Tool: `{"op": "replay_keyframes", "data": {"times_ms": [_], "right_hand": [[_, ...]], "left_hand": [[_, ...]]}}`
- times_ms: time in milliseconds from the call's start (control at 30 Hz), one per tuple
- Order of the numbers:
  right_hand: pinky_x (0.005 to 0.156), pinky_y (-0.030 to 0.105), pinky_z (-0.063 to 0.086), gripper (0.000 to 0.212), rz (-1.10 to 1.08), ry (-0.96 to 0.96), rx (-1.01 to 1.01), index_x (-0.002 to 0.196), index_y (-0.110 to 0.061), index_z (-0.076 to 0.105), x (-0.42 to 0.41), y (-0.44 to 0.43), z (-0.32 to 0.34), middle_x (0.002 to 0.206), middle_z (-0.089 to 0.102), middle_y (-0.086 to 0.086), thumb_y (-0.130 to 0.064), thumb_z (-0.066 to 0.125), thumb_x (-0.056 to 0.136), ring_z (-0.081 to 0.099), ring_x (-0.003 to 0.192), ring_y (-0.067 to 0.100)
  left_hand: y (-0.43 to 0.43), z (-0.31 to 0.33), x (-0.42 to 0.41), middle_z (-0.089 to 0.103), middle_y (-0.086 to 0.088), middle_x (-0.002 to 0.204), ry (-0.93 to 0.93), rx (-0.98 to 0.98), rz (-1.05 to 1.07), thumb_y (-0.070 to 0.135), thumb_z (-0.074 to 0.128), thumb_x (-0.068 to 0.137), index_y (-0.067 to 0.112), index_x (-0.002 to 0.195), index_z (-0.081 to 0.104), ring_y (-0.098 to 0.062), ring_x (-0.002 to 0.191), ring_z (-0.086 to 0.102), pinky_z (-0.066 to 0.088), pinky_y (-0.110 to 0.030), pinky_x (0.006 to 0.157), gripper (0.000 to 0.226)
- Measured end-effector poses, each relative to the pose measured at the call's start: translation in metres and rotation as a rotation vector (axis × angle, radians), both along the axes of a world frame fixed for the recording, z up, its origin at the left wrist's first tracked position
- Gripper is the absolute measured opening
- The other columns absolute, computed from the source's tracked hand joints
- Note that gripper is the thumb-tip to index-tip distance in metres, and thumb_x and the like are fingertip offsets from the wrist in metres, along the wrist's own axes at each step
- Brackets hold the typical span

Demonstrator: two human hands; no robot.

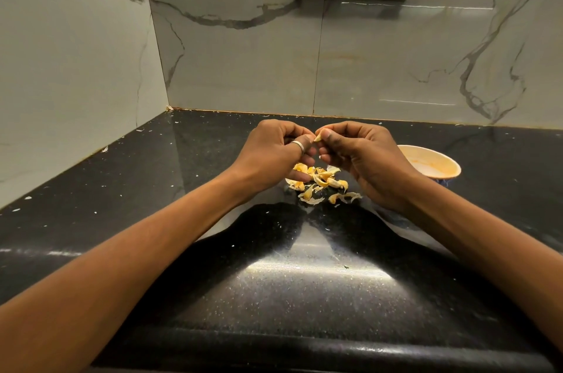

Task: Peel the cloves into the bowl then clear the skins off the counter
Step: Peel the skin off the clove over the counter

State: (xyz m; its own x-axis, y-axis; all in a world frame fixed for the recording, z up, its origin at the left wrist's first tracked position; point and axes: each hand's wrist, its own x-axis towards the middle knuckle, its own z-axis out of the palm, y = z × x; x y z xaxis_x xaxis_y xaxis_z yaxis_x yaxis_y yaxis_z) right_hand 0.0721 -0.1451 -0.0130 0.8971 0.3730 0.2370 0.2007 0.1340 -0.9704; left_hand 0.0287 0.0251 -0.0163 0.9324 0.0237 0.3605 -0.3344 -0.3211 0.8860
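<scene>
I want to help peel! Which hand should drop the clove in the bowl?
Right hand, probably: it pinches the clove and the bowl sits just beside it; the left hand is farther away.

Warm dim light, glare streak on glossy counter (320, 269), arm shadows, wide-angle bending at edges

- The clove (317, 138): only a yellow tip shows between the left hand (274, 156) and the right hand (370, 159).
- The bowl (440, 164): its left part is hidden behind the right hand.
- The skins (323, 182): some are covered by the left hand.
</scene>
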Motion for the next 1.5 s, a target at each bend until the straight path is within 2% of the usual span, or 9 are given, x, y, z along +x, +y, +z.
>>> {"op": "replay_keyframes", "data": {"times_ms": [233, 433, 500, 633, 800, 867, 1033, 1267, 1500], "right_hand": [[0.068, 0.022, 0.059, 0.014, -0.010, 0.036, 0.011, 0.104, 0.004, 0.068, 0.000, -0.001, 0.002, 0.081, 0.073, 0.010, -0.005, 0.063, 0.094, 0.070, 0.072, 0.014], [0.066, 0.022, 0.058, 0.012, 0.005, 0.050, 0.022, 0.100, 0.006, 0.069, -0.002, 0.000, 0.001, 0.085, 0.071, 0.015, -0.003, 0.065, 0.092, 0.068, 0.074, 0.017], [0.067, 0.023, 0.059, 0.012, 0.013, 0.059, 0.021, 0.099, 0.006, 0.069, -0.003, 0.000, 0.001, 0.085, 0.071, 0.015, -0.004, 0.066, 0.092, 0.068, 0.074, 0.018], [0.066, 0.022, 0.059, 0.009, 0.019, 0.088, 0.014, 0.096, 0.004, 0.069, -0.004, 0.000, 0.002, 0.080, 0.071, 0.013, -0.004, 0.065, 0.093, 0.068, 0.071, 0.017], [0.065, 0.022, 0.059, 0.010, 0.032, 0.115, -0.020, 0.096, 0.004, 0.069, -0.007, 0.002, 0.000, 0.080, 0.070, 0.014, -0.004, 0.064, 0.093, 0.068, 0.069, 0.016], [0.065, 0.022, 0.059, 0.008, 0.032, 0.118, -0.026, 0.092, 0.003, 0.070, -0.008, 0.003, 0.000, 0.078, 0.070, 0.013, -0.003, 0.064, 0.093, 0.068, 0.069, 0.017], [0.067, 0.024, 0.060, 0.010, 0.040, 0.121, 0.003, 0.093, 0.002, 0.070, -0.008, 0.002, 0.004, 0.078, 0.071, 0.013, 0.000, 0.060, 0.095, 0.070, 0.070, 0.017], [0.064, 0.023, 0.059, 0.011, 0.063, 0.120, -0.025, 0.096, 0.003, 0.068, -0.011, 0.001, 0.006, 0.079, 0.070, 0.013, -0.001, 0.059, 0.096, 0.068, 0.067, 0.016], [0.068, 0.025, 0.061, 0.011, 0.091, 0.135, -0.015, 0.097, 0.001, 0.069, -0.010, -0.001, 0.007, 0.082, 0.071, 0.014, -0.002, 0.059, 0.096, 0.069, 0.072, 0.018]], "left_hand": [[0.002, -0.001, 0.001, 0.071, -0.009, 0.082, -0.112, 0.170, 0.067, 0.008, 0.063, 0.097, 0.006, 0.103, 0.069, -0.015, 0.074, 0.074, 0.063, -0.035, 0.060, 0.009], [0.005, -0.007, 0.004, 0.066, 0.008, 0.073, -0.435, 0.477, 0.152, 0.012, 0.066, 0.094, 0.006, 0.100, 0.073, -0.005, 0.060, 0.065, 0.058, -0.022, 0.059, 0.011], [0.006, -0.008, 0.006, 0.068, 0.003, 0.075, -0.534, 0.600, 0.173, 0.014, 0.065, 0.094, 0.005, 0.099, 0.073, -0.003, 0.061, 0.059, 0.054, -0.019, 0.060, 0.013], [0.008, -0.008, 0.004, 0.070, -0.009, 0.080, -0.667, 0.788, 0.206, 0.020, 0.053, 0.096, 0.003, 0.097, 0.071, -0.018, 0.063, 0.061, 0.053, -0.032, 0.060, 0.025], [0.006, -0.009, 0.000, 0.064, -0.010, 0.076, -0.737, 1.005, 0.217, 0.026, 0.039, 0.099, 0.003, 0.096, 0.069, -0.023, 0.054, 0.059, 0.050, -0.031, 0.049, 0.038], [0.006, -0.009, 0.002, 0.066, -0.010, 0.078, -0.715, 0.972, 0.221, 0.024, 0.042, 0.099, 0.004, 0.097, 0.070, -0.021, 0.057, 0.059, 0.049, -0.030, 0.052, 0.035], [0.007, -0.005, 0.006, 0.064, 0.007, 0.074, -0.501, 0.619, 0.164, 0.015, 0.060, 0.097, 0.006, 0.102, 0.072, 0.000, 0.061, 0.059, 0.053, -0.020, 0.057, 0.016], [0.011, 0.000, 0.003, 0.066, 0.003, 0.075, -0.333, 0.392, 0.158, 0.011, 0.061, 0.098, 0.008, 0.100, 0.069, -0.009, 0.062, 0.070, 0.060, -0.028, 0.051, 0.009], [0.014, 0.000, 0.006, 0.069, 0.002, 0.075, -0.333, 0.402, 0.236, 0.014, 0.068, 0.093, 0.008, 0.096, 0.073, -0.012, 0.063, 0.070, 0.061, -0.033, 0.058, 0.008]]}}
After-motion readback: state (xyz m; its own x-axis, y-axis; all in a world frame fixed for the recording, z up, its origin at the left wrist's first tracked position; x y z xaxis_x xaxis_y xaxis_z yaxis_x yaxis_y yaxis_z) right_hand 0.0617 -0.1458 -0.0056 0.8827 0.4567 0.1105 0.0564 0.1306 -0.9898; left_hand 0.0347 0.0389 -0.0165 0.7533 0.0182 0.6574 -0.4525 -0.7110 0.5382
